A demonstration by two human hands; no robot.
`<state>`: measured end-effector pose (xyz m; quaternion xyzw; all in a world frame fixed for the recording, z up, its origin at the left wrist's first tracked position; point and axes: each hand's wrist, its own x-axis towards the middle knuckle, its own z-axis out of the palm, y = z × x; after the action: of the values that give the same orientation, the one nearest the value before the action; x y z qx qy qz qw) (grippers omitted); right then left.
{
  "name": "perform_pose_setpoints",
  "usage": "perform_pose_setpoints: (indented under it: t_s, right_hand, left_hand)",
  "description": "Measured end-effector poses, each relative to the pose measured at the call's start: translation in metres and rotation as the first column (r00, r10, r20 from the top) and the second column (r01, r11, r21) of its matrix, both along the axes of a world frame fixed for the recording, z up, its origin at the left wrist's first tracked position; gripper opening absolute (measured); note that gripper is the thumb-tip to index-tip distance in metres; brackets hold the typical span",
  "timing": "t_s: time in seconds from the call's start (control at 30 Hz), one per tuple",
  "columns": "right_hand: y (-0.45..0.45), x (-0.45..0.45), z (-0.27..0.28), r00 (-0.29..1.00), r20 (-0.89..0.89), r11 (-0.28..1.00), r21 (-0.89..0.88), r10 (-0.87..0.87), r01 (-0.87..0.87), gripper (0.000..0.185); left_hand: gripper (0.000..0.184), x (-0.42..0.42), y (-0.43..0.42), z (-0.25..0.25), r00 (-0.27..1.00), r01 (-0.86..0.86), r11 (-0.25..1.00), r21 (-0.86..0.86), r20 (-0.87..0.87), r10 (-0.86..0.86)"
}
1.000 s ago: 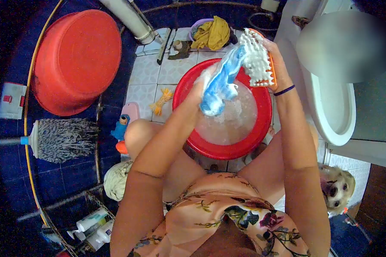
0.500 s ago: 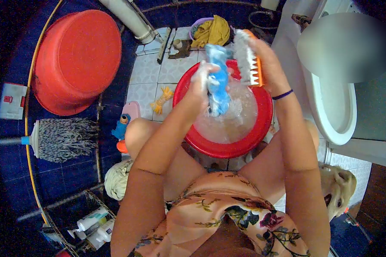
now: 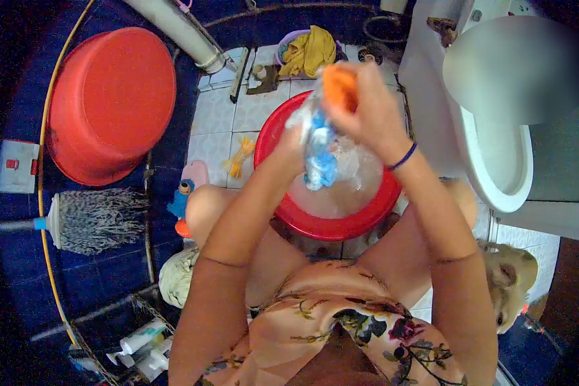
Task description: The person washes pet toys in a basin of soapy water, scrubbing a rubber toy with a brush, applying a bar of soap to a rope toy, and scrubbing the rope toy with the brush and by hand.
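My left hand (image 3: 294, 143) is closed on a soapy blue item (image 3: 321, 168), held above a red basin (image 3: 328, 228) of cloudy, sudsy water. White foam covers part of the item and my left fingers. Wrapped round an orange brush (image 3: 340, 89), my right hand (image 3: 374, 109) presses it at the upper end of the blue item. The brush's bristles face away from view, and motion blurs both brush and hand. A dark band circles my right wrist.
A large red tub (image 3: 112, 106) and a mop (image 3: 100, 220) are at the left. Yellow cloth (image 3: 312, 51) fills a purple basin behind the red one. A white toilet (image 3: 498, 167) stands right, a dog (image 3: 508, 283) lower right. Bottles (image 3: 141, 338) are lower left.
My right hand has moved left with the brush, from beside the blue item onto its upper end. The blue item now hangs slightly lower. The dog's head has turned and shifted down.
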<state>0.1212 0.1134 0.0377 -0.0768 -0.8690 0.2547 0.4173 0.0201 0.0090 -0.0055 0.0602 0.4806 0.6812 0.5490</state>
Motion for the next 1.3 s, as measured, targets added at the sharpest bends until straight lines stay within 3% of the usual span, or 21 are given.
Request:
perform_pose_setpoints:
  t_s: [0.03,0.07,0.17,0.2,0.3,0.33,0.37,0.43,0.47,0.5,0.57,0.63,0.73,0.83,0.87,0.97,1.0,1.17,1.23,1.27,1.3]
  right_hand:
    - [-0.004,-0.001,0.000,0.999,0.001,0.999,0.007,0.039,-0.039,0.043]
    - [-0.007,-0.001,-0.002,0.997,-0.001,0.997,0.005,0.072,-0.072,0.043]
    - [0.005,-0.005,-0.012,1.000,0.021,0.991,-0.130,-0.005,0.008,0.045]
    - [0.008,-0.005,-0.009,0.999,0.031,0.986,-0.166,-0.029,0.034,0.046]
    - [-0.005,-0.002,-0.005,0.998,0.033,0.997,-0.050,0.053,-0.051,0.049]
    - [-0.009,-0.002,-0.003,0.997,0.018,0.996,-0.024,0.081,-0.080,0.049]
    - [-0.012,-0.001,-0.003,0.995,0.000,0.995,-0.003,0.104,-0.104,0.049]
    - [0.010,-0.006,-0.013,0.999,0.045,0.983,-0.185,-0.004,0.012,0.050]
    - [0.017,-0.008,-0.011,0.999,0.033,0.956,-0.292,-0.017,0.026,0.050]
    - [0.020,-0.008,-0.008,0.999,0.024,0.918,-0.394,-0.030,0.037,0.050]
    - [-0.005,-0.003,-0.002,0.999,-0.002,0.993,-0.111,0.048,-0.048,0.050]
    - [-0.021,-0.005,-0.006,0.981,-0.101,0.986,0.040,0.166,-0.163,0.049]
    - [0.013,-0.006,-0.007,0.993,0.110,0.944,-0.321,-0.039,0.072,0.049]
    - [0.003,-0.001,-0.005,0.996,0.086,0.993,-0.118,-0.012,0.022,0.048]
    - [-0.009,-0.001,-0.005,0.997,-0.039,0.997,0.025,0.070,-0.069,0.047]
    - [0.002,-0.002,-0.014,0.998,0.049,0.995,-0.095,0.029,-0.025,0.046]
    - [0.011,-0.003,-0.008,1.000,0.025,0.961,-0.276,0.011,-0.004,0.046]
    - [-0.010,0.000,-0.005,0.998,0.015,0.996,-0.063,0.057,-0.056,0.045]
    - [-0.008,-0.001,-0.012,0.997,0.046,0.996,-0.072,0.061,-0.058,0.046]
    - [0.006,-0.004,-0.009,0.998,0.061,0.971,-0.239,0.024,-0.008,0.048]
    - [0.010,-0.005,-0.010,0.999,0.043,0.957,-0.289,0.005,0.008,0.049]
  left_hand:
    - [0.028,0.003,-0.001,0.018,0.997,-0.062,0.996,-0.056,-0.059,0.059]
    - [0.023,0.012,0.004,0.036,0.966,-0.214,0.963,-0.165,0.112,0.234]
    - [0.023,-0.001,-0.012,0.002,0.992,0.110,0.983,0.146,-0.079,-0.099]
    - [0.023,-0.002,-0.011,0.006,0.989,0.144,0.980,0.135,0.025,-0.148]
    - [0.024,0.005,0.005,0.018,0.990,-0.130,0.991,0.011,0.059,0.129]
    - [0.023,0.012,0.004,0.033,0.979,-0.160,0.987,-0.026,0.126,0.162]
    - [0.025,0.011,-0.001,0.028,0.994,-0.098,0.995,0.009,0.038,0.098]
    - [0.028,0.005,-0.012,0.013,0.989,0.045,0.997,0.064,-0.141,-0.036]
    - [0.027,0.009,-0.010,0.007,0.998,0.059,0.987,0.149,-0.015,-0.057]
    - [0.027,0.004,-0.009,0.002,0.996,0.079,0.988,0.132,-0.047,-0.074]
    - [0.026,-0.008,-0.010,-0.005,0.989,0.111,0.989,0.095,-0.109,-0.101]
    - [0.023,0.013,-0.005,0.038,0.995,-0.097,0.995,0.006,-0.017,0.097]
    - [0.020,0.003,-0.005,0.004,0.985,0.050,0.993,0.105,-0.169,-0.032]
    - [0.020,0.007,-0.004,0.003,0.997,-0.018,0.995,0.099,-0.071,0.025]
    - [0.021,0.007,-0.003,0.003,0.997,-0.008,0.991,0.132,-0.072,0.018]
    - [0.025,0.006,-0.007,0.000,0.996,0.053,0.980,0.194,-0.086,-0.036]
    - [0.025,0.007,-0.007,0.001,0.998,0.043,0.983,0.178,-0.048,-0.035]
    - [0.028,-0.009,-0.005,-0.025,0.994,0.108,0.983,0.148,-0.009,-0.108]
    - [0.029,0.003,-0.007,-0.002,0.997,0.024,0.990,0.141,0.063,-0.033]
    - [0.029,-0.001,-0.006,-0.012,0.995,0.078,0.977,0.198,-0.077,-0.064]
    - [0.029,0.001,-0.005,-0.008,0.997,0.052,0.985,0.165,-0.073,-0.040]
